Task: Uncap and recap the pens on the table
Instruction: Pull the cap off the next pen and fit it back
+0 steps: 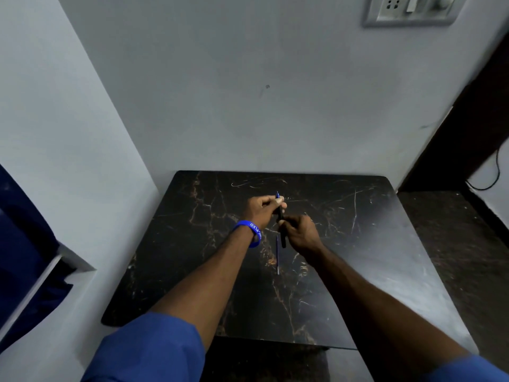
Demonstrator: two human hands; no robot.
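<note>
Both my hands meet over the middle of the dark marble table (pixel 358 244). My left hand (pixel 261 209) pinches the far end of a pen, where a blue cap tip (pixel 277 194) sticks out past the fingers. My right hand (pixel 300 230) grips the pen's black barrel (pixel 281 216), whose near end shows below the hand. Whether cap and barrel are joined is hidden by my fingers. A second thin blue pen (pixel 277 255) lies flat on the table just below my hands, pointing towards me.
The table stands in a corner, with a grey wall behind and on the left. A switch and socket plate (pixel 410 9) is high on the back wall. Dark furniture and a black cable (pixel 493 177) are at the right. A blue curtain (pixel 24 238) hangs at the left.
</note>
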